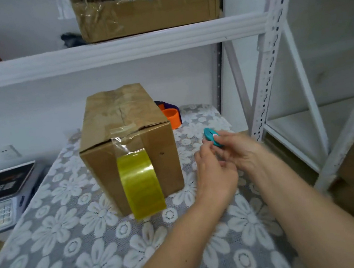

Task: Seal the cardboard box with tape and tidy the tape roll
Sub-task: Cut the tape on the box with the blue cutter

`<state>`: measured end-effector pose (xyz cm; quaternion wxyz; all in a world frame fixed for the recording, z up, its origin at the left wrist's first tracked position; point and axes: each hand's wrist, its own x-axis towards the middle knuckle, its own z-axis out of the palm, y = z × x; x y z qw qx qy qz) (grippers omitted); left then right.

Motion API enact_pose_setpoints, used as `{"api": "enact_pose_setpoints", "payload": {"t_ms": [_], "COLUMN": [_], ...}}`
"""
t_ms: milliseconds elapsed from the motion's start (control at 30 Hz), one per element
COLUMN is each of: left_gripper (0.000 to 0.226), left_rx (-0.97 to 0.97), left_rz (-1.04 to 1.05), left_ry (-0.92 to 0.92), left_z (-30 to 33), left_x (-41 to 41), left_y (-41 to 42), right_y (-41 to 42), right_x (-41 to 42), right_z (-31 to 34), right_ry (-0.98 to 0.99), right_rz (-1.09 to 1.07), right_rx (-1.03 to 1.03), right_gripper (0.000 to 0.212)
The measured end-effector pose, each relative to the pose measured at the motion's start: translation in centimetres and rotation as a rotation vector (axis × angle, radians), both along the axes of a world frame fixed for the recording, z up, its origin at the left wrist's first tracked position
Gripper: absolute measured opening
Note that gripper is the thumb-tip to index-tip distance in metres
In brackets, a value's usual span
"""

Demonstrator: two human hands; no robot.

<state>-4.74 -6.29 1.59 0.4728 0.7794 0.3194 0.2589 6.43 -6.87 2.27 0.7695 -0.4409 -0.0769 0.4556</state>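
Cardboard box stands on my flowered surface, yellow tape roll hanging from a strip down its near face. Beside it, my right hand pinches a teal cutter; my left hand curls against it, grip unclear.

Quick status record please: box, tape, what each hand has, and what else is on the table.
box: brown cardboard box on the floral lace tablecloth, top flaps closed and taped
tape: yellow-green tape roll hanging down the box's front, uncut
right hand: right hand holds a small teal cutter
left hand: left hand meets the right at the cutter, fingers curled; grip unclear
behind box: orange and purple tape dispenser
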Motion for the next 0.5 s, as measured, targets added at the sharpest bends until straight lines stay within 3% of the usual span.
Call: {"api": "enact_pose_setpoints", "payload": {"t_ms": [200, 367, 500], "left_gripper": [0.04, 0.035, 0.031], "left_rx": [0.321, 0.455, 0.453], "left_rz": [-0.297, -0.134, 0.002], "left_ry": [-0.009, -0.411, -0.625], "left_z": [2.5, 5.9, 7.6], "left_x": [-5.4, -10.4, -13.6], "left_y": [-3.7, -4.1, -3.5], "right_y": [-2.5, -2.8, -2.5], "right_x": [-3.4, -6.8, -8.6], "right_z": [2.5, 4.9, 5.8], "right_ry": [-0.134, -0.162, -0.343], "right_rz": [0.017, 0.067, 0.019], "right_rx": [0.065, 0.199, 0.208], "right_gripper": [0.015, 0.017, 0.02]}}
